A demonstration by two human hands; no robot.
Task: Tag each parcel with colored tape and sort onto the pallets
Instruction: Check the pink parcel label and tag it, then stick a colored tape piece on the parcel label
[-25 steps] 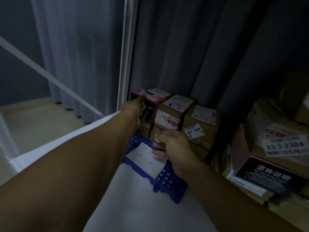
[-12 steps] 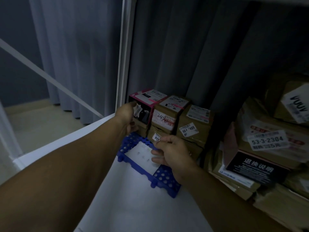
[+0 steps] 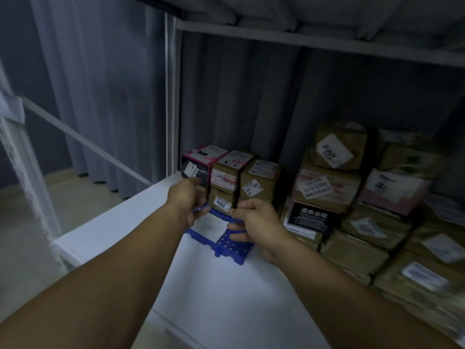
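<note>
Head view: A person is stretching both bare forearms forward over a white shelf [image 3: 226, 298]. The left hand [image 3: 185, 201] is curling its fingers round the far-left edge of a small blue pallet [image 3: 231, 248]. The right hand [image 3: 256, 222] is gripping the pallet's right side, its bent fingers lying across the perforated top. A brown parcel [image 3: 222, 201] (label reading 2004) is sitting between the hands, below stacked cartons [image 3: 259, 182]. Whether it is resting on the pallet is hard to make out. The left fingertips are hiding behind the hand, and the piled parcels [image 3: 364, 248] at right are dissolving into blur.
</note>
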